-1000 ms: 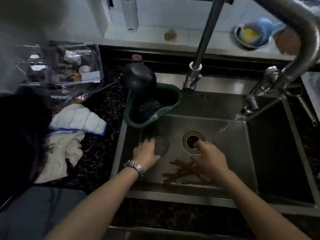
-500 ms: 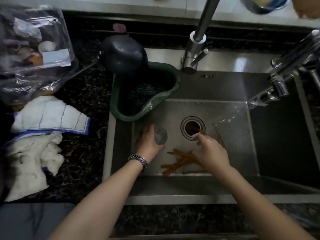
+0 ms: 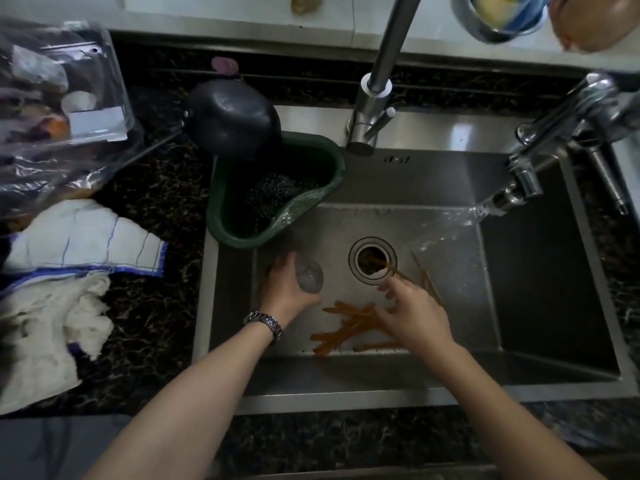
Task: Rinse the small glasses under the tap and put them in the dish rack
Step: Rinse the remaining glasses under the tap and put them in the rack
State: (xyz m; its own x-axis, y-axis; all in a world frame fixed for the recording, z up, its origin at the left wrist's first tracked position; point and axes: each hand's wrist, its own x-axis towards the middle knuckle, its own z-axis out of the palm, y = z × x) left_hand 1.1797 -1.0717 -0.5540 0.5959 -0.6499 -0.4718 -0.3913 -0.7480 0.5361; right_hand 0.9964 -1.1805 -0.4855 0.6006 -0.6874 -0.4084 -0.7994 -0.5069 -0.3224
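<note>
My left hand (image 3: 285, 287) grips a small clear glass (image 3: 309, 279) low in the steel sink (image 3: 554, 372), left of the drain (image 3: 372, 259). My right hand (image 3: 414, 313) hovers over the sink floor just below and right of the drain, fingers spread and curled, with nothing visibly in it. Under it lies a heap of orange-brown chopsticks (image 3: 343, 327). The pull-out tap head (image 3: 512, 195) at the right sprays water (image 3: 446, 226) leftward and down toward the drain. No dish rack is in view.
A green corner strainer basket (image 3: 332, 161) with a steel scourer hangs at the sink's back left, a black pot (image 3: 232, 119) resting above it. Cloths (image 3: 79, 237) and a clear plastic box (image 3: 59, 109) lie on the dark counter to the left. A second faucet (image 3: 375, 98) stands behind.
The tap went from a trickle to a full spray. My left hand closed on the glass and lifted it slightly. The camera tilted down over the sink.
</note>
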